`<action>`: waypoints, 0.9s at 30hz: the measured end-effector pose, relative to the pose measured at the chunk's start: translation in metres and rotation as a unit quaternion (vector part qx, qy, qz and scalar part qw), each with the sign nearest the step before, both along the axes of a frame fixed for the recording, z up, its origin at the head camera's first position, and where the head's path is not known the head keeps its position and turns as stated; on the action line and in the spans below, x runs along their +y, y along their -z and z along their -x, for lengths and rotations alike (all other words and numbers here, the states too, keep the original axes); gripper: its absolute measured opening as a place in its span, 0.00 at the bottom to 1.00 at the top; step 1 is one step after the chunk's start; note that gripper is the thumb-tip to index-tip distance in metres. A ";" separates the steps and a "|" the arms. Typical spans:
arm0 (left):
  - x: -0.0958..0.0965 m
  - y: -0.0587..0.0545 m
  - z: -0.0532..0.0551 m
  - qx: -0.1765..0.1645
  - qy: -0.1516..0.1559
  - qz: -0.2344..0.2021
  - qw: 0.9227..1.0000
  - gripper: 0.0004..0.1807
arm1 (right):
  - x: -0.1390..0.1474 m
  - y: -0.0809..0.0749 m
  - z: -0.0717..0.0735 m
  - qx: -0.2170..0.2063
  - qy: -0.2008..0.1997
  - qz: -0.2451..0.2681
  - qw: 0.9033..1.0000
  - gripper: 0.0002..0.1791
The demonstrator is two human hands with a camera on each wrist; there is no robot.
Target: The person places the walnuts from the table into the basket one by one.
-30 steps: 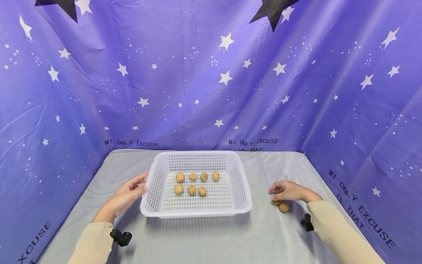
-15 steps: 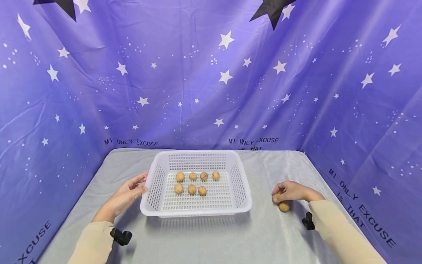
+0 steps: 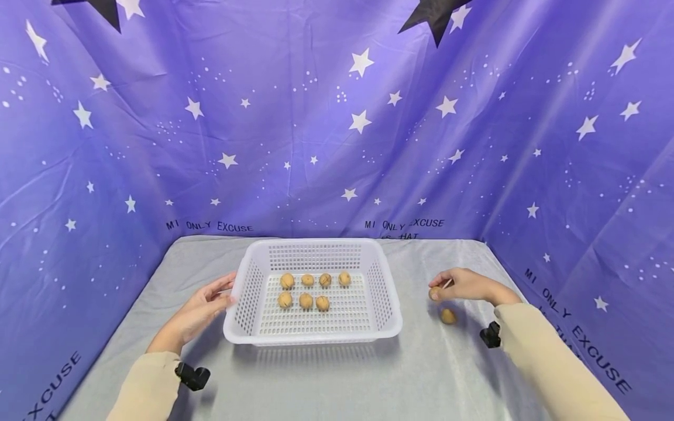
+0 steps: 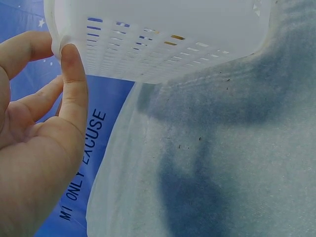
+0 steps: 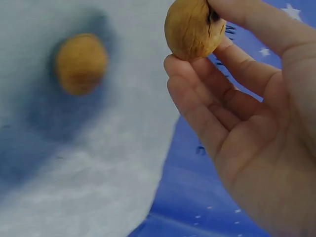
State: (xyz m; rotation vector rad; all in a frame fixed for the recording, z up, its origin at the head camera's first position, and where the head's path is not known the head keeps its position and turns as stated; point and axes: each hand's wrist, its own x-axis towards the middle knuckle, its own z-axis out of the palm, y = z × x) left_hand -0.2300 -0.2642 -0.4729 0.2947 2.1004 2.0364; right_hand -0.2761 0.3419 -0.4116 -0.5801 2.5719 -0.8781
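My right hand (image 3: 468, 285) pinches a walnut (image 5: 190, 29) between thumb and fingertips, lifted over the grey cloth right of the basket. A dark spot and cracks show on its shell in the right wrist view. Below it, a second walnut (image 3: 449, 316) lies on the cloth. My left hand (image 3: 196, 316) holds the left rim of a white perforated plastic basket (image 3: 316, 340), thumb and fingers pinching the rim in the left wrist view. Inside, several walnuts (image 3: 306, 300) sit in two rows, the back row one longer than the front.
A grey cloth (image 3: 337, 386) covers the table under everything. Purple curtains (image 3: 295, 117) with stars and lettering stand behind and on both sides. Each wrist carries a small black camera (image 3: 192, 376).
My right hand has taken hold of a walnut beside the other one and raised it off the cloth. The left hand and the basket have stayed in place.
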 end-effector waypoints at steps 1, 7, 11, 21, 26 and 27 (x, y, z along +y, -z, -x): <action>0.000 0.000 0.000 0.001 0.000 0.000 1.000 0.39 | -0.002 -0.004 0.002 0.002 0.002 -0.001 1.000 0.23; -0.001 -0.002 0.000 0.003 -0.001 0.003 1.000 0.40 | -0.016 -0.028 0.010 0.014 -0.007 -0.011 1.000 0.25; 0.000 -0.002 0.001 0.004 -0.002 0.001 1.000 0.39 | -0.029 -0.042 0.016 0.031 -0.025 -0.007 0.999 0.25; -0.001 -0.002 0.000 0.005 -0.002 0.004 1.000 0.39 | -0.081 -0.068 0.031 0.051 -0.056 -0.015 0.997 0.26; -0.001 -0.001 0.000 0.002 -0.001 0.002 1.000 0.39 | -0.107 -0.076 0.038 0.062 -0.089 -0.012 0.994 0.27; -0.001 -0.001 0.000 0.003 -0.002 0.003 1.000 0.39 | -0.112 -0.077 0.039 0.060 -0.092 -0.011 0.994 0.26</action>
